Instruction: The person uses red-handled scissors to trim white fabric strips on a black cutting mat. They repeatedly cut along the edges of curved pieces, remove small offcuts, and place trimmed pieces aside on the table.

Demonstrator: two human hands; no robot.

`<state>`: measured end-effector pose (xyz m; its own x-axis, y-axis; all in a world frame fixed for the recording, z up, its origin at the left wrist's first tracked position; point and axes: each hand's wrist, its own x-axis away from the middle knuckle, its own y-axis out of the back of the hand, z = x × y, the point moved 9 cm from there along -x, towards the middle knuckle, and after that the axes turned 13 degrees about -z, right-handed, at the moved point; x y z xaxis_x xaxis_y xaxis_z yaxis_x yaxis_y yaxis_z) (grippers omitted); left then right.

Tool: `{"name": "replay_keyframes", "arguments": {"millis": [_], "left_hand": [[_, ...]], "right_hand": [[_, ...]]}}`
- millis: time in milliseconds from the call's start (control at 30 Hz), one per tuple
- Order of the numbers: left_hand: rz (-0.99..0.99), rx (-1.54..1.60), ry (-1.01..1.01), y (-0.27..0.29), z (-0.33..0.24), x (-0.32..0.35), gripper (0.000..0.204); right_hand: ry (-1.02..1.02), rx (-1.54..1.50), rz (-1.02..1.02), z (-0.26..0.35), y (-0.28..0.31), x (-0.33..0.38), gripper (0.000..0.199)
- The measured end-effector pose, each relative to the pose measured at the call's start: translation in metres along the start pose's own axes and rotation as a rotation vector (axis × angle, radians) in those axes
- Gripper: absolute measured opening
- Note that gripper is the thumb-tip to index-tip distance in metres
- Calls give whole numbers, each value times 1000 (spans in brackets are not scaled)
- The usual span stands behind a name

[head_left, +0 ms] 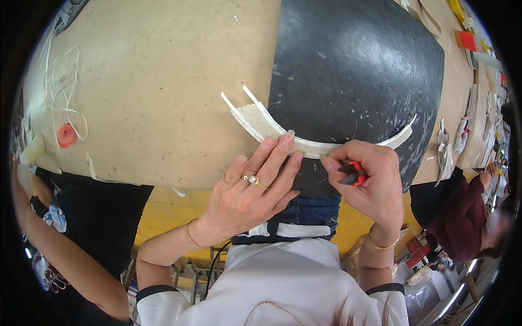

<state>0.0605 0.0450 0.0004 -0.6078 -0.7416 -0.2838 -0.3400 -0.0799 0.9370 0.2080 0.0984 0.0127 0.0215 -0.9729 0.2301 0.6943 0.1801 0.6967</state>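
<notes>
A curved cream strip of material (251,116) with white tape along both edges lies across the table and a black mat (353,70). Its white tape ends stick out past the left end. My left hand (255,182) rests on the strip with fingers stretched out, the fingertips pressing near its middle. My right hand (375,179) has thumb and forefinger at the strip's near edge, a little to the right. Tucked in that same hand are small red-handled snips (353,174), their dark blades pointing left. The right hand covers part of the strip.
On the tan table (163,81) at left lie a red tape roll (66,136) and loose white tape (70,106). Metal tools (445,149) lie at right. One person's arm (70,255) is at left; a person in maroon (459,223) is at right.
</notes>
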Motion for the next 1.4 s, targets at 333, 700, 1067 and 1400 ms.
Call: {"name": "replay_keyframes", "arguments": {"millis": [333,700,1067,1400], "left_hand": [[-81,-85,107,-4,-13,-4,46],[16,93,159,10,30,-2,55],[31,95,101,4,13,-2,55],[38,2,158,2,5,-4,59]], "right_hand": [[13,76,-47,6,1,-6,8],[-43,133,7,8,8,2,15],[87,-18,-69,12,12,1,11],[75,17,-138,5,13,-3,10]]}}
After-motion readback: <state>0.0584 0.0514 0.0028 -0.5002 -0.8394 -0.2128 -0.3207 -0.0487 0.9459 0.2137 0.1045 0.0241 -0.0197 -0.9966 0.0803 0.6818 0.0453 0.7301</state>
